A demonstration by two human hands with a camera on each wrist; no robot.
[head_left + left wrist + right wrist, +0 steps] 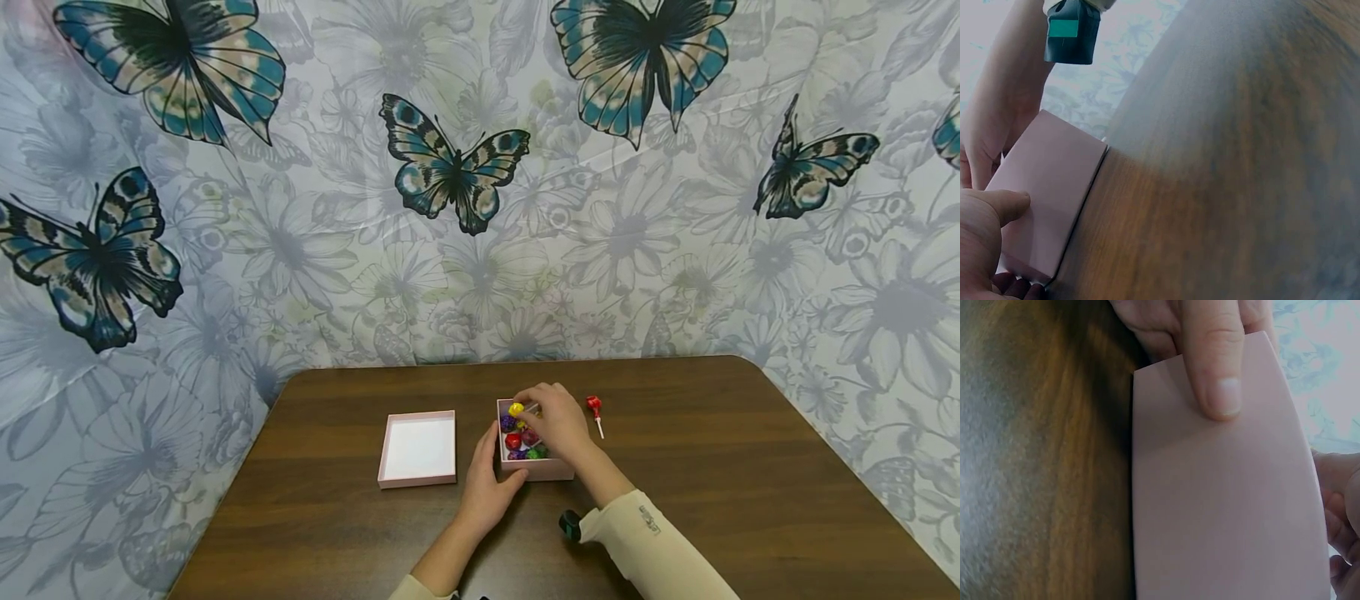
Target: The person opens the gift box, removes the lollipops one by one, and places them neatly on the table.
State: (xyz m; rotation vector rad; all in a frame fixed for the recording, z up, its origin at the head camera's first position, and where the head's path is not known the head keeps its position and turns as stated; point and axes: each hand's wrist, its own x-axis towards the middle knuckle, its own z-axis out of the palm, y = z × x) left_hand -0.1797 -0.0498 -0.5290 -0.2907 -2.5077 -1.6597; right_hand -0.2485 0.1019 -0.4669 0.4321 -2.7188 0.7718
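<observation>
Clearly, a shiny yellow lollipop [516,409] is at the far left corner of the pink box [546,470], long axis nearly crosswise, round head leftward, pale stick pinched in the narrow grip of the right hand [558,423] (the left hand [486,487] holds the box's near left corner).

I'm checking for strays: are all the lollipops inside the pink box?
No, a red lollipop lies on the table right of the pink box.
</observation>
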